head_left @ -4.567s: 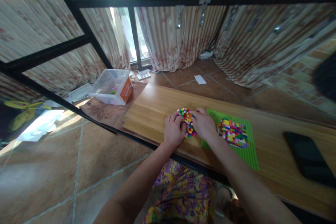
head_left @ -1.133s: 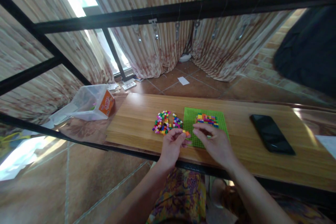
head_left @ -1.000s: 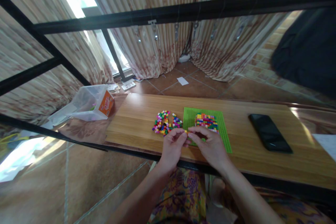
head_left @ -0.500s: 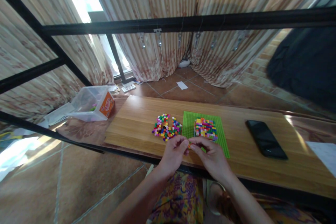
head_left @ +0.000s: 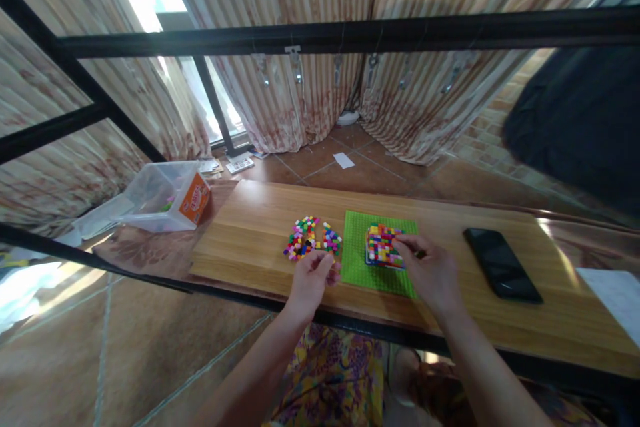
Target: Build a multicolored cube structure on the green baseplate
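Note:
On a green studded baseplate (head_left: pixel 354 260) stands a block of small multicoloured toy bricks (head_left: pixel 383 243), several layers high. My right hand (head_left: pixel 434 273) reaches over the plate's right side, thumb and forefinger closed together at the block's right end; whatever they pinch is too small to make out. To the left, my left hand (head_left: pixel 311 277) hovers by the table's front edge, its thumb and forefinger drawn together. What sits between those fingertips, if anything, does not show clearly. Just beyond it lies a loose pile of tiny bricks (head_left: pixel 301 237), partly covered by the fingers.
A black phone (head_left: pixel 501 265) lies on the wooden table (head_left: pixel 260 233), right of the plate, with white paper (head_left: pixel 613 297) farther right. A clear plastic box (head_left: pixel 160 197) with an orange label stands at the left. A black metal bar (head_left: pixel 320 39) crosses in front of the curtains.
My hands, together over the plate's near edge before, have parted. The right moved up and right onto the brick block; the left shifted left toward the loose bricks. The view turned slightly.

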### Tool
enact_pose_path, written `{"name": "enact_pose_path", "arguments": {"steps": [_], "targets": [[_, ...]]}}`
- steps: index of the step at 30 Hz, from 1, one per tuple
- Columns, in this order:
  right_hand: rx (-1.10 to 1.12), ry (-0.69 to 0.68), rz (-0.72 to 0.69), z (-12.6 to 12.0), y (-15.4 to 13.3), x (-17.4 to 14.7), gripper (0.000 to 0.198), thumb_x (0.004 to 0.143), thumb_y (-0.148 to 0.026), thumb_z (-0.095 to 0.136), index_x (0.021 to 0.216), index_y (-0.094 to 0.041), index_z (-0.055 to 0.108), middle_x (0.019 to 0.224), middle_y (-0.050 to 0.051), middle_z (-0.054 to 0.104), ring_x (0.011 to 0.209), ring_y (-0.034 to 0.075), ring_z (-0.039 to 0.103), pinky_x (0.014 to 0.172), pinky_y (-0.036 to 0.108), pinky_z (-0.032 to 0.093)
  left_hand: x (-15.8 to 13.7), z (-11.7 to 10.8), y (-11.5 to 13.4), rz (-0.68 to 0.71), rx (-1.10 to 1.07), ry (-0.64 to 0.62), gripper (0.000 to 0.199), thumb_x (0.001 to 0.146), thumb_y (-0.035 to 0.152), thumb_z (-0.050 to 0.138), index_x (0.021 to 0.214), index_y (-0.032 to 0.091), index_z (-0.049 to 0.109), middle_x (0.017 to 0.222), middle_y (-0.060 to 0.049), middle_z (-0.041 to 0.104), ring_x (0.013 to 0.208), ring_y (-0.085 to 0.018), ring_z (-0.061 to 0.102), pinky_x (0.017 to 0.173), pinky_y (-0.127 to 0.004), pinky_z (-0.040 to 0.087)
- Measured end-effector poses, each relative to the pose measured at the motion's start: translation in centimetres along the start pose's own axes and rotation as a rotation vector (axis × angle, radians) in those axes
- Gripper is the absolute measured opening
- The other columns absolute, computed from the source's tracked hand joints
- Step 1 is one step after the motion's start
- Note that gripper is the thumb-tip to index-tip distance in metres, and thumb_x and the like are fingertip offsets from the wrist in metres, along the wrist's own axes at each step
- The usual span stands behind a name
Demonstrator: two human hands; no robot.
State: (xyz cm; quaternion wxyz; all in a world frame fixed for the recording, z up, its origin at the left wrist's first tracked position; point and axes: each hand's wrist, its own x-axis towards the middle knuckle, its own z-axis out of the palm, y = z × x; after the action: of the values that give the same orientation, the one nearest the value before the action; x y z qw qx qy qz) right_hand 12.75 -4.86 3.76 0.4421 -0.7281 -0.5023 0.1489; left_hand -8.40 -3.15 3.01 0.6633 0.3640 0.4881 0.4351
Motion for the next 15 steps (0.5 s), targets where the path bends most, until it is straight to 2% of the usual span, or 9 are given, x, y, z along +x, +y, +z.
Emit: {"name": "enact_pose_path", "arguments": {"steps": [4,10,15], "targets": [[-0.152,0.061,-0.042,1.5,0.5,1.8,0.027,0.082,-0.043,0.058,0.083,-0.021,0.074,0.086,0.007,0.074,0.076,0.022,0.064,0.073,0.035,0.045,0.6,-0.5,-0.7,0.069,0.055,0.02,0.022,0.071,0.035,0.068,0.073,0.016,0.059,0.065,0.001,0.062,0.055,-0.01,0.055,0.055,-0.022,0.044],[-0.379,0.166,-0.153,3.4,1.5,2.3,0.03,0.085,-0.043,0.054,0.083,-0.022,0.075,0.082,0.008,0.073,0.076,0.024,0.059,0.071,0.036,0.04,1.6,-1.9,-1.0,0.321,0.272,0.054,0.014,0.076,0.032,0.067,0.078,0.018,0.066,0.072,0.0,0.063,0.067,-0.012,0.057,0.066,-0.024,0.045],[-0.424,0.183,-0.207,3.4,1.6,2.0,0.031,0.087,-0.043,0.052,0.083,-0.021,0.075,0.086,0.009,0.074,0.08,0.025,0.058,0.078,0.038,0.04,2.3,-2.5,-1.1,0.363,0.313,0.097,0.011,0.075,0.028,0.067,0.081,0.019,0.068,0.076,-0.001,0.066,0.07,-0.014,0.059,0.07,-0.025,0.046]]}}
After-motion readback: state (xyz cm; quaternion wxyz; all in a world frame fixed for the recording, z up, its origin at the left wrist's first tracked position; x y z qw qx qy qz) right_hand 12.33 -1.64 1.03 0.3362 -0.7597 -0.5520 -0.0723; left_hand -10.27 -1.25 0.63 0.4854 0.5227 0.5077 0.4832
